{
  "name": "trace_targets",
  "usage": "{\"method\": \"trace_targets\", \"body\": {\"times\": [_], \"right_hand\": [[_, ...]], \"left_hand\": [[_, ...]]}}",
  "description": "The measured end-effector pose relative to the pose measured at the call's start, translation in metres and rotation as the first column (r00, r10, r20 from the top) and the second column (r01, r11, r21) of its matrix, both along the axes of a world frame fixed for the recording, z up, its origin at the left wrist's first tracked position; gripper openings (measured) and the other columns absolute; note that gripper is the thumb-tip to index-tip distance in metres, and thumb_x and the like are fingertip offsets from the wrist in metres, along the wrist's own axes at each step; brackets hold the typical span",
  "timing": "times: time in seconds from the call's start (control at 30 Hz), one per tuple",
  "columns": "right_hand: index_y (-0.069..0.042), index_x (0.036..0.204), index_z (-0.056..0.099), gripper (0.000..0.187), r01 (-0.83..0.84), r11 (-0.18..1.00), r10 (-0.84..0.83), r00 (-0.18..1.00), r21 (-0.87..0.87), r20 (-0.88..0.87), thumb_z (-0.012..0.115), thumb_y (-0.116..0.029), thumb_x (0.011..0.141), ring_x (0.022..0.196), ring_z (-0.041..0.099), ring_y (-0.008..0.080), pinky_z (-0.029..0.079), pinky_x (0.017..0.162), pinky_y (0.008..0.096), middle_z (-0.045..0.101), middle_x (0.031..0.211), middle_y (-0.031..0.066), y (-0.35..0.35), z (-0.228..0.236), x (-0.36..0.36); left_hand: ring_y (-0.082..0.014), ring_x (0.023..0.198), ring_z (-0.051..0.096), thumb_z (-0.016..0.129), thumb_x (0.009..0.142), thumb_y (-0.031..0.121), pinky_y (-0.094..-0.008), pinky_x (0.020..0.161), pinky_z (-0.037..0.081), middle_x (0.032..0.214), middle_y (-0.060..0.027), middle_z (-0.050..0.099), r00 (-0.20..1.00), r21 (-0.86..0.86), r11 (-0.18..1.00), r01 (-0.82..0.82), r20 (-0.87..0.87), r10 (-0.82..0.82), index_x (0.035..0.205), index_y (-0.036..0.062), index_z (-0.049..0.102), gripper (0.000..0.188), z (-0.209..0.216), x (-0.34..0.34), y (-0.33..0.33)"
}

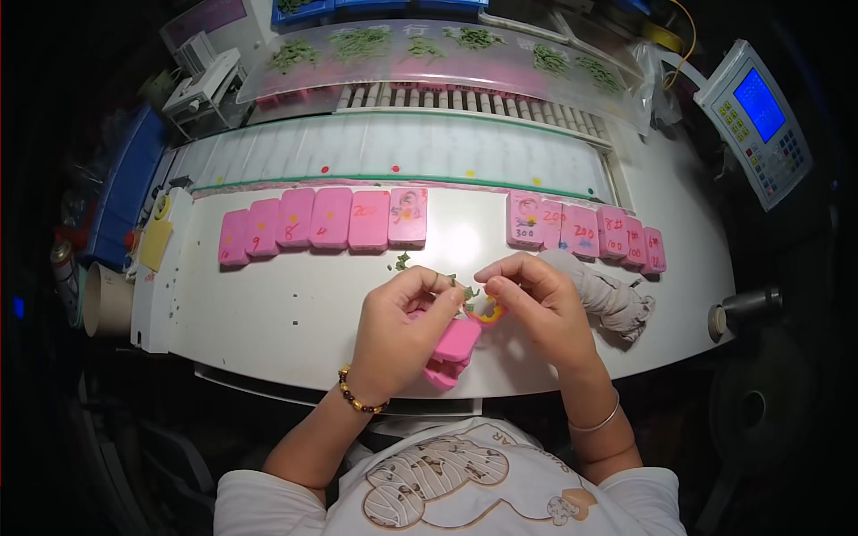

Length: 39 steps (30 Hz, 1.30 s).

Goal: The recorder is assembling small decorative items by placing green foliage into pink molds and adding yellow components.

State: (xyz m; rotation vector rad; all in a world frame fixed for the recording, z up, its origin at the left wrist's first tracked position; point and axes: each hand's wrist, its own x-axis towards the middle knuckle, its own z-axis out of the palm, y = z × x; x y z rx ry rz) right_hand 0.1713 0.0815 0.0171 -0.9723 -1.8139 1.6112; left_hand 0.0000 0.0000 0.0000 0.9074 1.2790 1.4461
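My left hand is closed in a pinch, thumb against fingertips, around small green pieces. Beneath its thumb, partly hidden, is a pink block with another pink piece under it. Facing it, my right hand has thumb and forefinger pressed together; what they hold, if anything, is too small to make out. A curved yellow piece lies between the hands, just below the right fingertips. More loose green pieces rest on the white table beyond my left hand.
Pink blocks with handwritten marks stand in a left row and a right row. A grey cloth bundle lies beside my right hand. Behind are a long white panel and a clear shelf with green heaps. A control panel stands right.
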Motion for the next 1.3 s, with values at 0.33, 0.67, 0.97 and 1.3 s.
{"method": "trace_targets", "body": {"times": [0.33,0.67,0.97,1.3], "right_hand": [[-0.002,0.100,0.058,0.021,-0.215,0.835,-0.072,0.870,-0.506,-0.488,0.047,-0.020,0.100,0.067,0.051,0.0065,0.043,0.062,0.0212,0.053,0.078,-0.0001,0.015,0.005,0.011],[-0.003,0.087,0.068,0.008,-0.046,0.963,0.045,0.999,0.264,0.013,0.071,-0.008,0.082,0.061,0.048,0.0057,0.039,0.054,0.0206,0.056,0.076,0.0006,0.005,0.027,-0.012],[0.000,0.083,0.064,0.015,-0.114,0.991,0.110,0.992,0.075,0.053,0.070,-0.014,0.084,0.061,0.044,0.0061,0.037,0.053,0.0225,0.053,0.072,0.0006,0.010,0.024,-0.010],[-0.001,0.084,0.064,0.013,-0.152,0.971,0.139,0.987,0.186,0.082,0.069,-0.012,0.085,0.062,0.044,0.0061,0.037,0.055,0.0228,0.053,0.074,0.0003,0.007,0.021,-0.013]], "left_hand": [[-0.0069,0.074,0.061,0.064,0.088,0.005,-0.0227,0.067,0.051,0.082,-0.0061,0.067,0.998,-0.010,1.000,0.017,-0.064,-0.017,0.087,-0.0032,0.062,0.009,0.002,0.002,0.001],[-0.0168,0.066,0.066,0.068,0.081,0.004,-0.0271,0.061,0.051,0.077,-0.0112,0.066,0.870,0.190,0.982,-0.006,-0.483,0.099,0.086,-0.0016,0.064,0.008,0.012,0.005,0.000],[-0.0075,0.064,0.060,0.064,0.082,0.005,-0.0242,0.058,0.048,0.072,-0.0088,0.065,0.933,-0.004,0.991,0.133,-0.336,-0.127,0.086,-0.0029,0.064,0.009,0.017,-0.009,0.001],[-0.0084,0.064,0.060,0.062,0.081,0.006,-0.0252,0.060,0.050,0.071,-0.0080,0.065,0.934,-0.009,0.993,0.122,-0.337,-0.117,0.085,-0.0025,0.063,0.009,0.013,-0.009,0.001]]}}
